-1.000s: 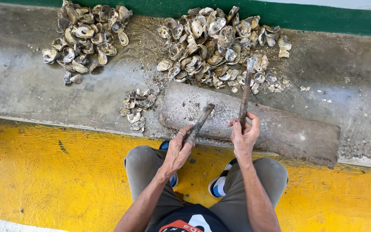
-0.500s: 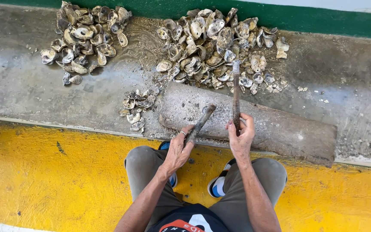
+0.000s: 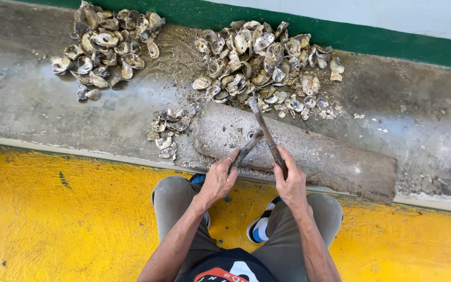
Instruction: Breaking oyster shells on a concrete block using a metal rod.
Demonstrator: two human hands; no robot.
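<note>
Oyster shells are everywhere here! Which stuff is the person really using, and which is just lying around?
In use:
- left hand holding a short rod
- right hand holding a long tool
- flat slab

Lying about:
- big shell pile
- far-left shell pile
- small shell heap

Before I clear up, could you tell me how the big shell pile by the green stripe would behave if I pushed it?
The big shell pile would likely slide apart rather than move as one, since its shells lie loose and overlapping. The curved, ragged edges suggest pieces may catch on the rough concrete ledge. Small fragments at its edge hint the shells chip easily.
</note>
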